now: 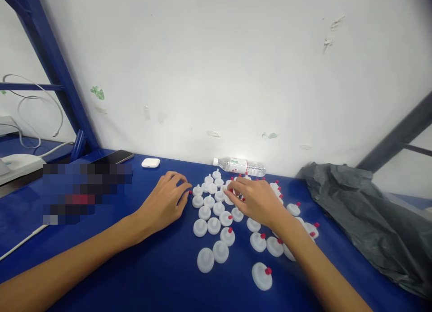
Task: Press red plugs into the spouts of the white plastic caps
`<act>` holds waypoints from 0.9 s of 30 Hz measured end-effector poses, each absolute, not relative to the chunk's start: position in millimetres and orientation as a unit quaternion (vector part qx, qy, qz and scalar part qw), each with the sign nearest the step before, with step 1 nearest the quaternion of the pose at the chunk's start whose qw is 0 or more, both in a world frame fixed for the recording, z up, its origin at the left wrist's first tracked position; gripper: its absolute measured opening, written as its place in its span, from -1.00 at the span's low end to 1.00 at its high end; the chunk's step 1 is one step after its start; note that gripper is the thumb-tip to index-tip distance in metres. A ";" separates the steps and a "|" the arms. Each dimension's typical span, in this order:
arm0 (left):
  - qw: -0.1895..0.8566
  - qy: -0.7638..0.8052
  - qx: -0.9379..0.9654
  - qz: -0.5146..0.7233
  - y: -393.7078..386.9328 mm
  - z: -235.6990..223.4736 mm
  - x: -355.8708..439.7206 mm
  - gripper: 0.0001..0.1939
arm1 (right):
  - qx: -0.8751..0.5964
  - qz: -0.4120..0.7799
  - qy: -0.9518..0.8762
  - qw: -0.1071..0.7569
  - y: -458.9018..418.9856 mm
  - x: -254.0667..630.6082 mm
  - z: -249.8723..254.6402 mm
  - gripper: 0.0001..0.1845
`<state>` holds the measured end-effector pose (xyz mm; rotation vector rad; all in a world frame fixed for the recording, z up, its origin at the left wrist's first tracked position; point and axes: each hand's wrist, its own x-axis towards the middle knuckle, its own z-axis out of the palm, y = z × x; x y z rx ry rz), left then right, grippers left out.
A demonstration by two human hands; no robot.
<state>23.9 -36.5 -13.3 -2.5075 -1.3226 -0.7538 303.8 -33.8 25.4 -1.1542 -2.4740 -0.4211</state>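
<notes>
Many white plastic discs with a short central nozzle (204, 213) lie on the blue tabletop in front of me. On the right side of the group, discs with a small red cap on the nozzle (262, 276) are spread out; the left ones mostly have bare nozzles. My left hand (168, 196) is beside the group's left edge, thumb and fingers pinched at a small red cap (190, 192). Over the middle of the group reaches my right hand (256, 198), its fingers curled down and closed at a white disc (228, 197), which they partly cover. My right forearm hides some discs.
A clear plastic bottle (240, 165) lies against the wall behind the discs. A white earbud case (150, 163) and a dark phone (118, 157) are at the back left, near a blurred patch. A dark grey plastic bag (357, 222) covers the right side. Blue frame posts (57, 64) rise at left.
</notes>
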 end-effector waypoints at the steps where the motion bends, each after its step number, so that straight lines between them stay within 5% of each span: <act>1: 0.108 -0.453 -0.848 -0.254 -35.5 -13.7 22.6 -0.69 | -0.415 -0.133 -0.883 0.173 -34.0 303.0 25.6 -0.68; 18: 0.068 -0.440 -0.867 -0.225 -27.9 -22.7 19.9 -0.87 | -0.426 -0.104 -0.892 0.112 -31.4 300.3 21.3 -0.77; 27: 0.078 -0.434 -0.857 -0.268 -35.3 -14.6 25.8 -0.85 | -0.395 -0.062 -0.904 0.150 -38.1 297.5 25.6 -0.60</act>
